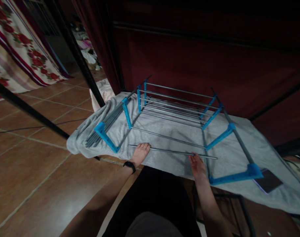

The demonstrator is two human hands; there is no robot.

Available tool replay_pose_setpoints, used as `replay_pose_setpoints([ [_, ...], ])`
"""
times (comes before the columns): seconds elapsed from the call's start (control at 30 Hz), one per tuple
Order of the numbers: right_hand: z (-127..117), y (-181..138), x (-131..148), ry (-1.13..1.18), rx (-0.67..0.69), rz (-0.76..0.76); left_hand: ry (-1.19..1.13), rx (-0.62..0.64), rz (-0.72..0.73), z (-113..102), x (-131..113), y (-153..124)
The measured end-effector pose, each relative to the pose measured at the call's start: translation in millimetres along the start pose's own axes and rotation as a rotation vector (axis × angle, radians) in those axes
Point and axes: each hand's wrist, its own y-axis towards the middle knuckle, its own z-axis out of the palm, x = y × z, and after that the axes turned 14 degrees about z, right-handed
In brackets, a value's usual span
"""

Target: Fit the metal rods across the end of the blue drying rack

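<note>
A thin grey metal rod (171, 151) lies across the front of a partly assembled rack. My left hand (141, 152), wearing a black wristband, is closed over the rod near its left end. Toward the other end, my right hand (197, 165) grips it between thumb and fingers, with the rod's tip sticking out beyond. Blue plastic brackets (220, 138) join the rack's dark side bars (241, 143). Several grey crossbars (169, 136) span the left and right sides behind my hands. Both rod ends sit apart from the nearest front brackets.
A grey blanket (164, 161) covers the table. A bundle of loose rods (108, 123) rests at the left. At the right a dark phone-like slab (268, 181) lies beside a bracket. Black metal posts (76, 52) rise at the left, and dark red cloth (189, 62) hangs behind.
</note>
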Motion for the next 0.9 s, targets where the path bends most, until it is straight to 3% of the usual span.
replay_pose_setpoints([
  [0.9,3.7,-2.5,-3.4,-0.023,0.022,-0.022,0.044,-0.026,0.004,-4.3,-1.0,-3.7],
])
